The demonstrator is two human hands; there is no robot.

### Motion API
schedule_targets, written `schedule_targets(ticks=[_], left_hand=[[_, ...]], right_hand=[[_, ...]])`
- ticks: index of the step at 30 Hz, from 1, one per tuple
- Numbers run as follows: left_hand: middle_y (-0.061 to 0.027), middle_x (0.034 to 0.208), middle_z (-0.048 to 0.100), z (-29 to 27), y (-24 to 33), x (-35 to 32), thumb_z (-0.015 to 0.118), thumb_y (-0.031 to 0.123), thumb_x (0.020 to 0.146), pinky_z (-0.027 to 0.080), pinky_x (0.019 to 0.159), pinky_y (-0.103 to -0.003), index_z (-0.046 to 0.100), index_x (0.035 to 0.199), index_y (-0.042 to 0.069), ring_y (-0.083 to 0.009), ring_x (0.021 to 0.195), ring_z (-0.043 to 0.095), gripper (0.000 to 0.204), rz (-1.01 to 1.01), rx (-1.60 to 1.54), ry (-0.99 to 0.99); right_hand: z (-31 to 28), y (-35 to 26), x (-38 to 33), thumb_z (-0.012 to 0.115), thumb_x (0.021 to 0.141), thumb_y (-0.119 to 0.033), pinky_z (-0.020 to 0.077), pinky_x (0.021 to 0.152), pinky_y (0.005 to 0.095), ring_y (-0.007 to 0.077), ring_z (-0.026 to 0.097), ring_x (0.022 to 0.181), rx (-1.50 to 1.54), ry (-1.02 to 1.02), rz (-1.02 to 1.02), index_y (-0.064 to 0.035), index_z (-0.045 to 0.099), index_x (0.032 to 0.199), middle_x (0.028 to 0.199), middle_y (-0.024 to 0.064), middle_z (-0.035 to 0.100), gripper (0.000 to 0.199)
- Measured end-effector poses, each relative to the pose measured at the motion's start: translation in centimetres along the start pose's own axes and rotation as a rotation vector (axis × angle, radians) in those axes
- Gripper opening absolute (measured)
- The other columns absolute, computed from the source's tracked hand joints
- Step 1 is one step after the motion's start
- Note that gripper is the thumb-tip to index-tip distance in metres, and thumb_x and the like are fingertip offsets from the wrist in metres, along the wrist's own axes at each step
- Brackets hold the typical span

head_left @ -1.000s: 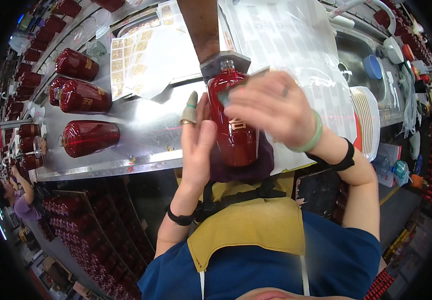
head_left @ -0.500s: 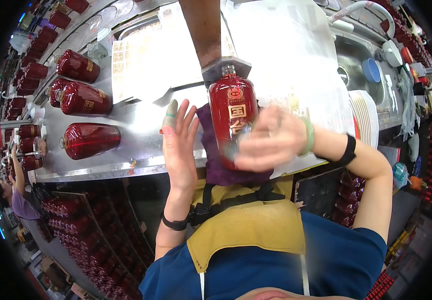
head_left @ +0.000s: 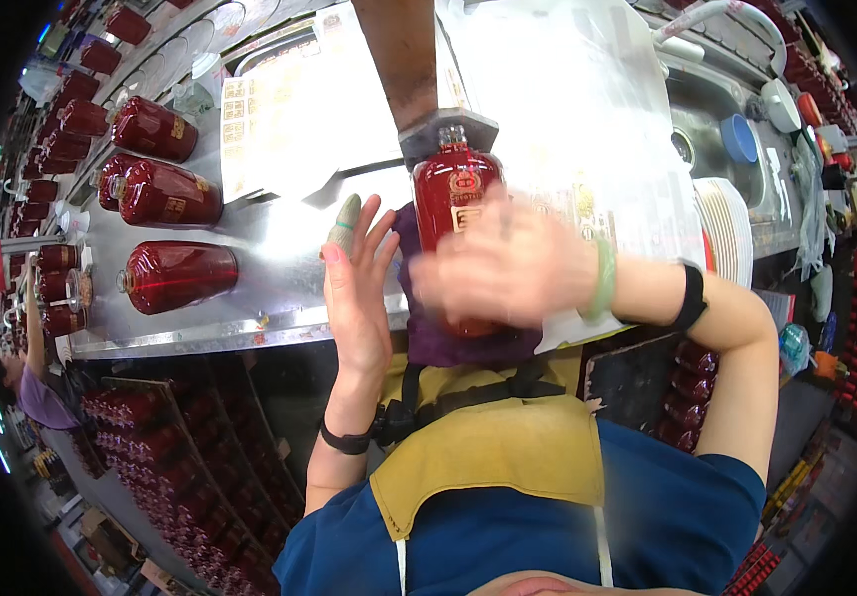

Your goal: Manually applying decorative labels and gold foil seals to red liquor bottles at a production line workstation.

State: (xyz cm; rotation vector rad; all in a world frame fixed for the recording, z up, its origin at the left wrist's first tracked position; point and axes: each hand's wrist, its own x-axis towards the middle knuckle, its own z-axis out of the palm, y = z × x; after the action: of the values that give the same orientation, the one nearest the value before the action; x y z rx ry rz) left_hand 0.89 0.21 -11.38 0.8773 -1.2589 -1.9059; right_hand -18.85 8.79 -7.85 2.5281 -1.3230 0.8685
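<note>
A dark red glass bottle [head_left: 441, 191] with gold marking lies in front of me, its bare clear neck pointing away from me against a metal holder [head_left: 478, 132]. Beneath it is a purple cloth [head_left: 488, 353]. My right hand [head_left: 513, 263] is over the bottle's middle and lower part, covering much of the marking; its fingers are smeared by motion. A green ring circles that wrist. Left of the bottle, my left hand [head_left: 357, 288] is raised with fingers apart, holding nothing and not touching the bottle. One of its fingers wears a greenish finger cover [head_left: 346, 223].
Several red bottles [head_left: 180, 276] are on the metal table at left. Gold sticker sheets [head_left: 250, 129] lie behind. A rusty post [head_left: 399, 60] rises beyond the holder. At right are a stack of white plates [head_left: 731, 233] and a sink [head_left: 697, 104]. Another person [head_left: 46, 387] is far left.
My right hand has moved left and slightly up across the bottle, covering more of its marking. The bottle has stayed in place, and my left hand has hardly moved.
</note>
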Motion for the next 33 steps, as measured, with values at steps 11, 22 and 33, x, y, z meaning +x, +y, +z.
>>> schedule_targets(ticks=[11,22,33], left_hand=[[-0.0207,0.156,0.047,-0.1,-0.6,0.6,0.018,0.061,0.11,0.034,0.12,-0.049,0.037,0.157,0.004,-0.0349,0.143,0.047,0.077,0.069,0.05,-0.015],[-0.0246,0.156,0.041,2.6,2.1,3.4,0.056,0.071,0.093,0.041,0.112,-0.049,0.061,0.138,-0.003,-0.041,0.135,0.051,0.087,0.722,1.185,-0.367],[-0.0276,0.137,0.064,1.0,0.2,2.9,0.05,0.047,0.107,0.048,0.109,-0.045,0.069,0.126,-0.009,-0.0404,0.127,0.063,0.062,0.537,0.561,-0.157]], right_hand=[[-1.3,-0.9,-0.4,0.07,0.083,-0.014,0.0546,0.077,0.0297,0.0163,0.061,0.079,0.012,-0.009,-0.011,-0.0192,0.074,0.121,0.103,-0.004,0.07,0.038],[-3.8,7.1,1.9,0.069,0.095,-0.013,0.0553,0.072,0.0393,0.0311,0.07,0.082,-0.088,0.261,0.635,-0.0103,0.071,0.118,0.094,0.0097,0.071,0.023],[-3.3,3.7,1.9,0.072,0.078,-0.016,0.0538,0.075,0.0339,0.0177,0.063,0.08,-0.245,0.217,0.136,-0.0152,0.075,0.109,0.092,-0.0013,0.065,0.031]])
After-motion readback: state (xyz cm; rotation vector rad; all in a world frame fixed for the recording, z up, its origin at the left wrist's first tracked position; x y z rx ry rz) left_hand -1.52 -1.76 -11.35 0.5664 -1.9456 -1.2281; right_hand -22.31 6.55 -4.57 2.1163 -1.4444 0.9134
